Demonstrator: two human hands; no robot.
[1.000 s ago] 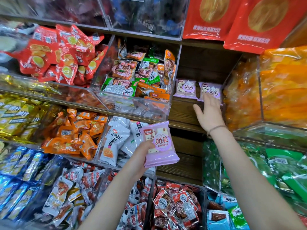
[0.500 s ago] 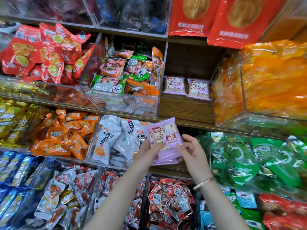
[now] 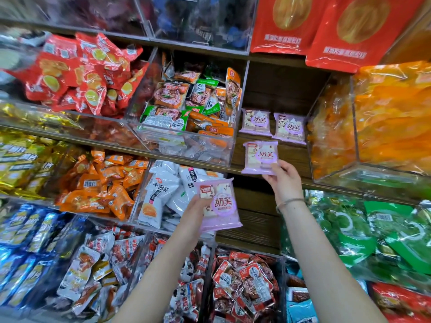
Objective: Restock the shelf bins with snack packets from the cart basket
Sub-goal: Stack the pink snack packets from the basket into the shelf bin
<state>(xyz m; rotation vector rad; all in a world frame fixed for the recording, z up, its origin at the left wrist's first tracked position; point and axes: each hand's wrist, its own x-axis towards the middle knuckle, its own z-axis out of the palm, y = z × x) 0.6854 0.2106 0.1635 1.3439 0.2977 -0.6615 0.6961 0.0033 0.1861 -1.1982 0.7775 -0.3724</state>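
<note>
**Right hand** (image 3: 283, 180): the grip is closed on one lilac packet (image 3: 260, 157), pinched at its lower right corner between thumb and fingers. The packet is flat and near-square, made of glossy film with crimped end seams. A round label is printed on its face, and pale blocks show through a clear window. It is held upright at the front edge of the wooden shelf (image 3: 293, 157), in a slot of dark, grained boards between two bins. Whether its lower seam touches the board cannot be told. A thin bracelet (image 3: 290, 202) circles the wrist.

**Left hand** (image 3: 198, 206): the grip is closed on a lilac packet stack (image 3: 220, 206), with the thumb across the front face and the fingers behind. The stack is held in the air, below and left of the slot, in front of a bin of white pillow packs (image 3: 161, 194). The number of packets in the stack cannot be told.

**Shelf slot:** two standing lilac packets (image 3: 255, 122) are upright side by side at the back of the slot, behind the packet in the right hand.

**Adjacent bins:**
- Left of the slot is a clear acrylic bin (image 3: 186, 150), rigid and straight-walled, which holds brown, green and orange sachets.
- Right of the slot is a clear-walled bin (image 3: 331, 159) filled with translucent orange wrappers.
</note>
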